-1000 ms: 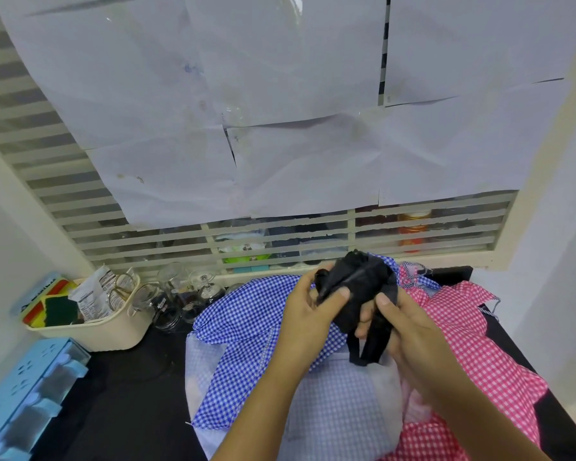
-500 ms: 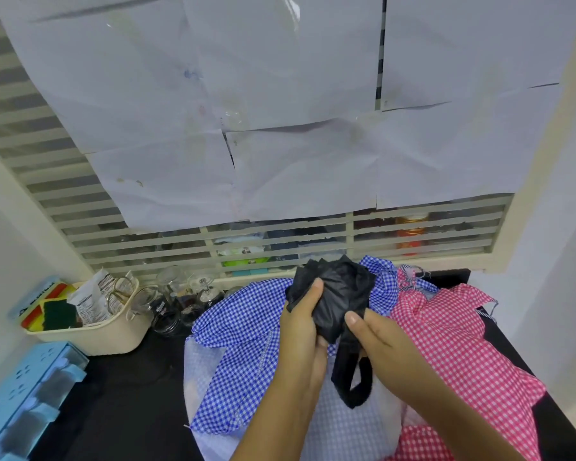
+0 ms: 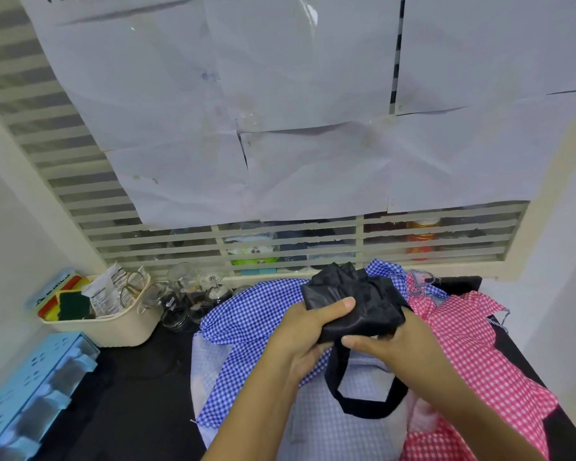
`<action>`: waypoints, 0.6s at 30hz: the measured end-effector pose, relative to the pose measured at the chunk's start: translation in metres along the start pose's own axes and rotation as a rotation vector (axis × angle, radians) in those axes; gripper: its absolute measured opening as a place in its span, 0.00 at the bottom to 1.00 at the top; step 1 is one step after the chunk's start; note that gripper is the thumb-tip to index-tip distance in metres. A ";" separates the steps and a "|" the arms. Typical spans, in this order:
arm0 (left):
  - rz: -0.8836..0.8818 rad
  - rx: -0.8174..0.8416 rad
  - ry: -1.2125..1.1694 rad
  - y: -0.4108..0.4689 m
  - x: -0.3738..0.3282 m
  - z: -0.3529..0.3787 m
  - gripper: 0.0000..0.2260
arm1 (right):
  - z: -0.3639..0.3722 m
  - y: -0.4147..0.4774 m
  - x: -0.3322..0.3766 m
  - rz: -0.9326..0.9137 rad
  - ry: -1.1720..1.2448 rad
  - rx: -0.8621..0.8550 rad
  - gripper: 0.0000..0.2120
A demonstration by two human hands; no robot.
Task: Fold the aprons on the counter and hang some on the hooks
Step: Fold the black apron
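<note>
Moved since earlier: black apron (image 3: 353,302) bundle sits lower and tighter, its strap loop (image 3: 363,387) now dangling toward 6 o'clock.
Left hand (image 3: 308,334): clamped on the bundle, thumb across its top.
Right hand (image 3: 403,347): closed on the bundle's underside at 3 o'clock.
Head view, progress: black apron nearly compact; blue checked apron (image 3: 246,327) and pink checked apron (image 3: 473,354) lie unfolded on the counter (image 3: 130,410).
Left to do: fold both; hanging too, though no hooks show.
</note>
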State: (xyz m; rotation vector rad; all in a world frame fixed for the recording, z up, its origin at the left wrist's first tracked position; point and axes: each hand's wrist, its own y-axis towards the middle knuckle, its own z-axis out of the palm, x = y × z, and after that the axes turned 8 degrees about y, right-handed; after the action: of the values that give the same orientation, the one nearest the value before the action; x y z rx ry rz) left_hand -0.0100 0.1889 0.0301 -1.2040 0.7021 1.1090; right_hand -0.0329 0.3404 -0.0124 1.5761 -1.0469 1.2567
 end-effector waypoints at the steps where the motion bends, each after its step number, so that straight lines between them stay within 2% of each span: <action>1: -0.026 0.017 0.017 -0.001 0.000 -0.001 0.11 | -0.002 0.001 0.001 -0.012 -0.033 0.002 0.29; 5: -0.141 0.075 0.052 -0.001 0.001 -0.007 0.12 | -0.008 0.003 0.006 -0.016 -0.169 0.034 0.23; 8: -0.121 0.044 -0.011 0.001 0.002 -0.009 0.11 | -0.012 0.003 0.009 0.070 -0.203 0.078 0.20; 9: -0.084 0.023 -0.047 0.002 0.004 -0.009 0.11 | -0.014 0.003 0.011 0.132 -0.141 0.116 0.19; 11: 0.027 -0.032 -0.081 0.005 0.007 -0.009 0.11 | -0.017 0.002 0.018 0.285 0.165 0.237 0.13; 14: 0.151 -0.146 -0.064 0.010 0.013 -0.009 0.11 | -0.016 0.003 0.020 0.424 0.529 0.264 0.19; 16: 0.168 -0.252 -0.010 0.014 0.020 -0.008 0.11 | -0.011 0.004 0.016 0.440 0.585 0.205 0.20; 18: 0.190 -0.360 0.136 0.017 0.026 -0.008 0.10 | -0.002 0.003 0.013 0.423 0.582 0.173 0.17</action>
State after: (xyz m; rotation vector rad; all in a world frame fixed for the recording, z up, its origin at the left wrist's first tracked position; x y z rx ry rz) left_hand -0.0160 0.1880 -0.0014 -1.5535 0.7520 1.3607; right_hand -0.0347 0.3405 0.0007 1.0165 -0.9239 1.9879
